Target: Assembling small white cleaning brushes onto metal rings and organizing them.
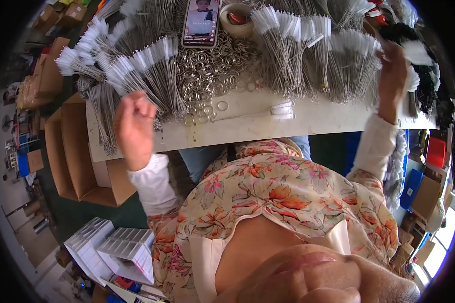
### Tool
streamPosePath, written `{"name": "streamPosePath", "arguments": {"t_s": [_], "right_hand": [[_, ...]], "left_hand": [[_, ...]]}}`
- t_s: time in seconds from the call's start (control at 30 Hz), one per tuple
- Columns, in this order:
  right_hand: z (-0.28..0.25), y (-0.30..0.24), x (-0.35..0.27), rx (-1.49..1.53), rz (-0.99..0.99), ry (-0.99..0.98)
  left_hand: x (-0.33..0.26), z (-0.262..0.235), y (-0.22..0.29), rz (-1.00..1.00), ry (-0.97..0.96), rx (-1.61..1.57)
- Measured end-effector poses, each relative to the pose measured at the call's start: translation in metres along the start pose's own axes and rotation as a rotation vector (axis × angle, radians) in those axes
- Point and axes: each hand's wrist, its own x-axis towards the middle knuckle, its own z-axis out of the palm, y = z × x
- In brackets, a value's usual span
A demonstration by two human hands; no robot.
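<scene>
Metal rings, brushes, curled left hand

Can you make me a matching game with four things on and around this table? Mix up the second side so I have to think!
Things:
1. Round silver metal rings
2. Rectangular phone with a pale edge
3. Brown cardboard box
4. White-bristled brushes with thin wire stems, separate from the bundles

Clues:
A. Open, left of the pale table
B. Lying near the table's front edge
C. Mostly piled in a shiny heap
D. Screen lit up

Pairs: 1-C, 2-D, 3-A, 4-B
</scene>
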Motion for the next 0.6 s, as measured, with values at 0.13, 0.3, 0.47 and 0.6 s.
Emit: {"name": "streamPosePath", "arguments": {"t_s": [0.13, 0.3, 0.47, 0.6], "right_hand": [[0.087, -0.112, -0.039, 1.448, 0.047, -0.486], [0.111, -0.216, -0.088, 1.35, 0.266, -0.78], [0.104, -0.213, -0.091, 1.217, -0.047, -0.545], [0.111, -0.195, -0.095, 1.276, 0.386, -0.741]], "left_hand": [[-0.008, 0.054, -0.032, 0.025, -0.1, 0.369], [-0.015, 0.087, -0.075, 0.389, -0.247, 0.685], [-0.007, 0.075, -0.06, 0.658, -0.138, 0.671], [-0.008, 0.077, -0.056, 0.865, -0.393, 0.775]]}}
